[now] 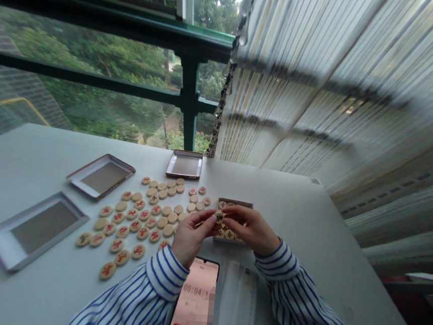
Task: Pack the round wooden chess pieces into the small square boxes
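One round piece (219, 218) seems pinched in the bent fingers of the left hand (191, 233) and right hand (255, 229), above the box (228, 241), so this looks like the putting-in step, and laying it flat needs care.

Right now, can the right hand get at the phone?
Probably yes: the phone lies near the right hand, with much of it showing. But the left sleeve overlaps the phone's left edge in view, and the right hand is at a piece.
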`<state>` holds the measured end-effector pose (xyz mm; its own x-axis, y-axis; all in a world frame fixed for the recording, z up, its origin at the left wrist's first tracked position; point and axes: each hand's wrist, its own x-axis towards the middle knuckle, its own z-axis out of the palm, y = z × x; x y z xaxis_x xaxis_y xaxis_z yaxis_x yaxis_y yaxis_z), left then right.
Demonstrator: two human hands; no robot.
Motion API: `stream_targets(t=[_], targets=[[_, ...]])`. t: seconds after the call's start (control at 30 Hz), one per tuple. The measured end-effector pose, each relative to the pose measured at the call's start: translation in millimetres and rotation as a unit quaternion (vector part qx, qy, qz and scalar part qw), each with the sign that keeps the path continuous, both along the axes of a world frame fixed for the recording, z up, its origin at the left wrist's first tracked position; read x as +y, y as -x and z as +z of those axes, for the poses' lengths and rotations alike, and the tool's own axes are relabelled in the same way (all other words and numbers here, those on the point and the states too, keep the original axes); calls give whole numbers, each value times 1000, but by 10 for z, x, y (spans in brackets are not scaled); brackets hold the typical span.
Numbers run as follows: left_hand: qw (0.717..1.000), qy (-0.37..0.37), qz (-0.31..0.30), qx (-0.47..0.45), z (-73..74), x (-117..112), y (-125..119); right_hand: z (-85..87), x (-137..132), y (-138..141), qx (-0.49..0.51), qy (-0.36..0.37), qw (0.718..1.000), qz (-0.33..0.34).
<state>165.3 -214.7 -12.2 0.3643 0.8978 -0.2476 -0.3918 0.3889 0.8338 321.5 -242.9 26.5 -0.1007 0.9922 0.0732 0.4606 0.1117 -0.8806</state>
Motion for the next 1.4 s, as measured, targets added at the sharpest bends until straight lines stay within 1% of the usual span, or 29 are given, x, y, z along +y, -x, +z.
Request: stream_targets(t=[0.13,0.27,0.47,0.67,1.03,1.27,1.4], targets=[[1000,-2,-7,-2,8,-6,-2,-25,3,3,9,2,1000,5],[1000,-3,-12,-1,26,-8,-3,-38,2,-2,-3,0,1000,4],[999,-32,-20,15,23,-19,6,-2,2,0,-20,-13,1000,3],[999,-41,-16,28,32,-13,-3,2,1,-13,-42,-18,999,4],[997,-62,-15,33,10,-12,6,8,-9,-10,-39,-39,998,9],[999,-35,-9,18,36,-14,-10,12,5,5,-15,-32,999,-10],[1000,-26,-5,12,10,-15,-8,19,-3,0,-45,-49,998,-12]])
